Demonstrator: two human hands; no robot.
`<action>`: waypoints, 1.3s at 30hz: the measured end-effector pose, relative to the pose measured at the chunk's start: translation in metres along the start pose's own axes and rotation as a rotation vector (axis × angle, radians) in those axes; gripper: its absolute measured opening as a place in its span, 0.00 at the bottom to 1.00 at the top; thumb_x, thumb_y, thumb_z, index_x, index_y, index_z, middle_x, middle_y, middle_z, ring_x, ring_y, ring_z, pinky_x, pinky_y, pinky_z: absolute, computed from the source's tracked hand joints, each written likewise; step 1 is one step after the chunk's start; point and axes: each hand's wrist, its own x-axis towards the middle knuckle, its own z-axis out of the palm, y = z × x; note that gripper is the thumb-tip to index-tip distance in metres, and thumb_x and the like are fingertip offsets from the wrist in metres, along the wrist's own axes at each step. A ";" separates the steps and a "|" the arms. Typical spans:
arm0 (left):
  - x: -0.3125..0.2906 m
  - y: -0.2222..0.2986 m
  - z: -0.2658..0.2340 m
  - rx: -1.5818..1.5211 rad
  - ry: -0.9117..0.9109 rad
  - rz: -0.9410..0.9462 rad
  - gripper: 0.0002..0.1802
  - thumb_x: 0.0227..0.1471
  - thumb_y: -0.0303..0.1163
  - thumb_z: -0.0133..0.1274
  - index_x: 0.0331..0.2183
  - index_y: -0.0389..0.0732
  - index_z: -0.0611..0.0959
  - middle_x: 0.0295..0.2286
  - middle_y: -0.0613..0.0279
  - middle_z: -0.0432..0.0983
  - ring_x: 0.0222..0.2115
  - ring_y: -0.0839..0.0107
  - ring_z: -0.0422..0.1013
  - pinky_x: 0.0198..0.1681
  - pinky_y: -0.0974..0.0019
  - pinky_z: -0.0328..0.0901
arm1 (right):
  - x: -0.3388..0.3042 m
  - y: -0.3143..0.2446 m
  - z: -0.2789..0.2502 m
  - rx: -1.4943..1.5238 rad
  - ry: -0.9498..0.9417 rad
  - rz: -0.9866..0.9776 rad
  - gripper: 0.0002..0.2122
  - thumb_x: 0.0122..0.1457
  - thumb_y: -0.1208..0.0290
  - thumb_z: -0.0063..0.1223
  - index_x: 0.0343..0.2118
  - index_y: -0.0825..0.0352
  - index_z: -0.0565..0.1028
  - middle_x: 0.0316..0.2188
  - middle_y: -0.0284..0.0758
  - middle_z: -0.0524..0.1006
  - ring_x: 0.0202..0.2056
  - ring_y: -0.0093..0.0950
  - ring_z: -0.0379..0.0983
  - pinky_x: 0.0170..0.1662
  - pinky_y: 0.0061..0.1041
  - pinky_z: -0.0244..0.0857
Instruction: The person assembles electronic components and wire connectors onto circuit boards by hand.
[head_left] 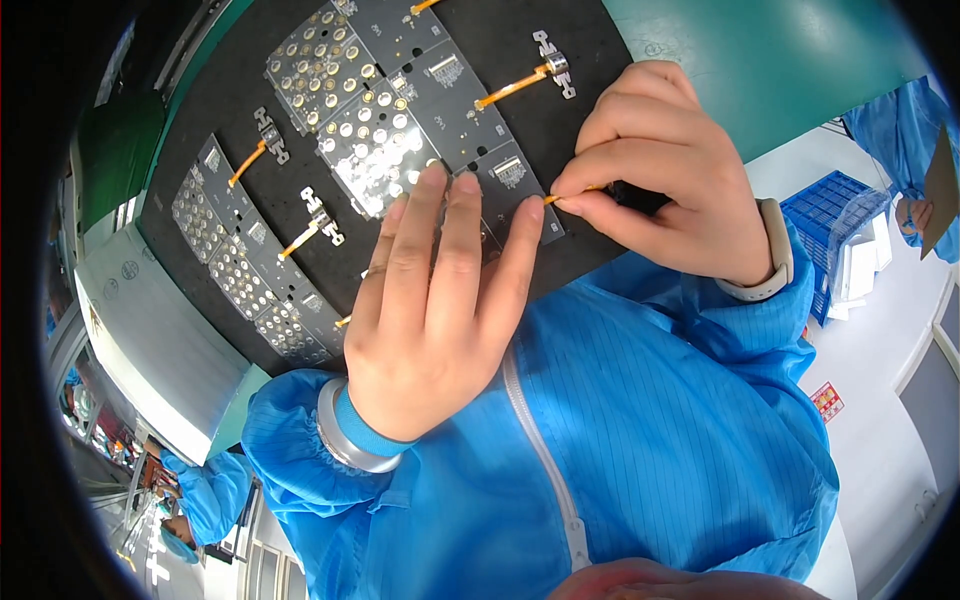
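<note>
My left hand [430,290] lies with its fingers stretched out on a dark circuit board panel [465,130] covered in round metal contacts. My right hand [680,180] pinches an orange flex cable [551,200] at the panel's near right edge, close to my left index fingertip. The cable's far end is mostly hidden under that hand. Another orange flex cable [515,88] sticks out from the panel's right side and ends in a small metal connector piece [556,65]. Both boards rest on a black mat [590,30].
To the left, a second circuit board panel [240,255] carries similar cables with metal end pieces [318,217]. Beyond the mat is a green table surface [760,60]. A blue basket [825,215] stands at the right. Other people in blue [215,495] appear at the edges.
</note>
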 end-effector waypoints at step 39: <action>0.000 0.001 0.004 -0.062 -0.072 0.056 0.26 0.44 0.28 0.47 0.49 0.46 0.76 0.44 0.48 0.68 0.47 0.52 0.67 0.45 0.59 0.69 | -0.018 -0.085 -0.030 -0.050 1.006 -0.970 0.16 0.56 0.66 0.53 0.46 0.64 0.68 0.20 0.32 0.73 0.18 0.25 0.65 0.20 0.25 0.58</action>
